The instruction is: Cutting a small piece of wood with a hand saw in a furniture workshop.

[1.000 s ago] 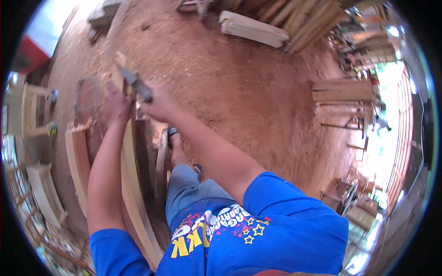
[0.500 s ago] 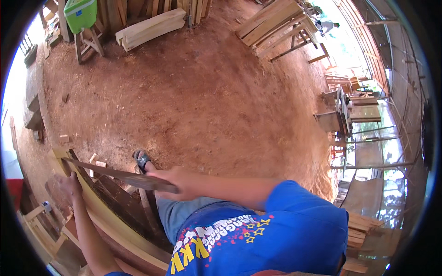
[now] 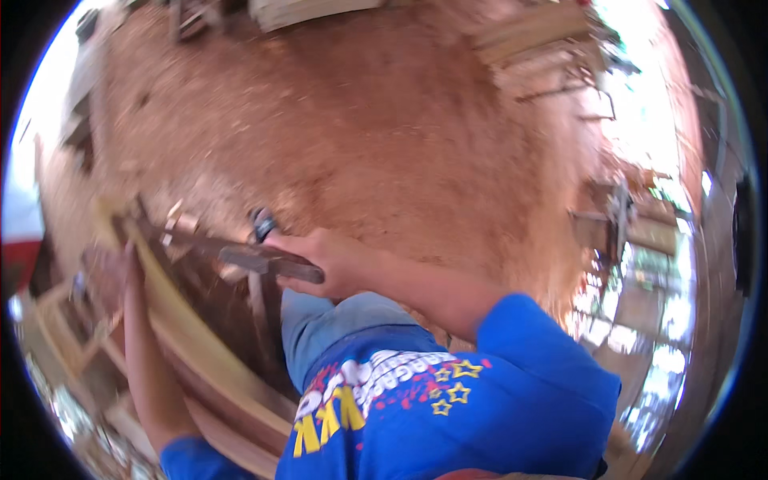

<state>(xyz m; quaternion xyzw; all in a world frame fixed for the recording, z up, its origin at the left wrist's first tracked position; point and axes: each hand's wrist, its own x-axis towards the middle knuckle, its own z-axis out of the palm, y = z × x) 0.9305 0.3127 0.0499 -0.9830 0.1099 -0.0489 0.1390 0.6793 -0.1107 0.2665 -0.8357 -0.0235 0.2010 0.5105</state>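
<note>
In my right hand (image 3: 324,254) is a handsaw (image 3: 240,254) with a dark wooden handle; the fingers are closed round it. Its thin blade points left and reaches the far end of a long pale wooden plank (image 3: 210,364), where blur hides whether the teeth touch. My left hand (image 3: 110,272) grips that plank near its far end, just short of the blade, with the thumb along the edge. The plank runs from my body toward the far left. Motion smears the left fingers.
Beyond the plank, a sandalled foot (image 3: 261,222) stands on the reddish dirt floor (image 3: 344,152). Small wood offcuts (image 3: 184,218) lie beside it. A wooden frame (image 3: 60,320) is at the left. Stacked boards (image 3: 536,36) rest at the far right, and pale timber (image 3: 308,10) lies far ahead.
The whole view has shifted and blurred, so the floor and far timber sit higher in the picture. Both hands keep their hold; the saw stays at about the same place on the plank.
</note>
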